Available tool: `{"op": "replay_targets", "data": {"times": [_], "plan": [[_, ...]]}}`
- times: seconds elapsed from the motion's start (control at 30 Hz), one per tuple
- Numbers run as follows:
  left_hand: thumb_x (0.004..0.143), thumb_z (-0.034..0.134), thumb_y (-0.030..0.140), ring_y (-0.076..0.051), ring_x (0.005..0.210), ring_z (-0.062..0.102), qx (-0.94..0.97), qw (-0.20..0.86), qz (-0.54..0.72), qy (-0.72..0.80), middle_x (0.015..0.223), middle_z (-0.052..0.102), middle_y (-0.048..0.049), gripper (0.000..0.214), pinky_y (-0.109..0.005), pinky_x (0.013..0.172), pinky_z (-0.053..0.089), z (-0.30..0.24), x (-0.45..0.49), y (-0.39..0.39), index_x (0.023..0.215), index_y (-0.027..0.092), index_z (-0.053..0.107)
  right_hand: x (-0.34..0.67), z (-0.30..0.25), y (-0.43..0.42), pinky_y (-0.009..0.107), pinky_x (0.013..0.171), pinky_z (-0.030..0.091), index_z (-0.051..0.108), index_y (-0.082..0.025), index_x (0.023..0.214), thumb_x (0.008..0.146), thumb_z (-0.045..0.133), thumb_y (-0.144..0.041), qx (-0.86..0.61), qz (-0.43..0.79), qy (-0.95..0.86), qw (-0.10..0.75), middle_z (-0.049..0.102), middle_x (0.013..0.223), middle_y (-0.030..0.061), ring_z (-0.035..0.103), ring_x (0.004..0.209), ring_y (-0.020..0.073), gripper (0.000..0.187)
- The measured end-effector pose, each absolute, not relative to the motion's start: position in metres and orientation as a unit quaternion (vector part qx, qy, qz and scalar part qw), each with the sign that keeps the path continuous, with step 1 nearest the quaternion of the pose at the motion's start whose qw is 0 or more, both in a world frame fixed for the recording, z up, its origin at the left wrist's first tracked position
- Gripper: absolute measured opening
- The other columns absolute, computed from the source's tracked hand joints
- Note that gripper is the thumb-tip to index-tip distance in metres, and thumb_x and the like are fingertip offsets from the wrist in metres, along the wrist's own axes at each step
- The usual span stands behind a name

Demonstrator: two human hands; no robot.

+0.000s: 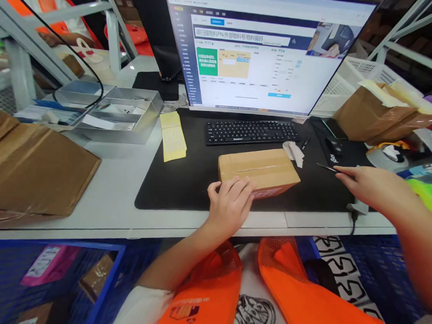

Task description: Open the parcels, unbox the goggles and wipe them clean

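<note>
A small taped cardboard box [258, 167] lies on the black desk mat [179, 189], with a dark slit-like line along its top. My left hand [232, 201] grips its near left side, fingers over the top edge and thumb at the left end. To the right, my right hand [374, 185] is closed on a thin, pointed metal blade [326, 168] that points left, apart from the box. The blade's handle is hidden in my fingers. Below that hand lies a grey device [357, 206] with a black cable. A crumpled white paper scrap [294, 153] touches the box's far right corner.
Behind the box are a keyboard [253, 133] and a lit monitor [256, 58]. A yellow label pad [173, 137] lies left. Large cartons [40, 168] [379, 112] flank the desk. A mouse [334, 147] sits right. Blue crates [103, 281] stand below. Another person's arm [69, 38] shows upper left.
</note>
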State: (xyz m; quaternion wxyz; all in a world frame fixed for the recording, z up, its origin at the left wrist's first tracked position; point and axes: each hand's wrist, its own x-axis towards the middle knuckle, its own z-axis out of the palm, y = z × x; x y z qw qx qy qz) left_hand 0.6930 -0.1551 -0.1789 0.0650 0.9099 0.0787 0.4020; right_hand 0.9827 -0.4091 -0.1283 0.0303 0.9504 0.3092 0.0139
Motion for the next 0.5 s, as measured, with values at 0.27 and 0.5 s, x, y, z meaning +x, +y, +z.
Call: {"op": "replay_targets", "data": {"times": [0.27, 0.5], "plan": [[0.087, 0.071, 0.042, -0.027, 0.101, 0.068, 0.986, 0.114, 0.112, -0.039, 0.121, 0.075, -0.0060, 0.038, -0.036, 0.086, 0.045, -0.099, 0.771, -0.072, 0.121, 0.025, 0.074, 0.988, -0.182, -0.365, 0.045, 0.106, 0.050, 0.071, -0.015, 0.129, 0.098, 0.052, -0.049, 0.880, -0.074, 0.403, -0.240, 0.068, 0.133, 0.0186, 0.065, 0.124, 0.0304, 0.050], [0.070, 0.075, 0.038, -0.025, 0.063, 0.065, 0.997, 0.008, -0.017, -0.075, 0.076, 0.074, -0.0007, 0.064, -0.032, 0.063, 0.042, -0.074, 0.810, -0.082, 0.133, 0.030, 0.067, 0.928, -0.165, -0.327, 0.053, 0.123, 0.033, 0.041, -0.016, 0.159, 0.093, 0.057, -0.063, 0.785, -0.143, 0.440, -0.411, 0.042, 0.161, 0.0187, 0.043, 0.148, 0.0326, 0.082]]}}
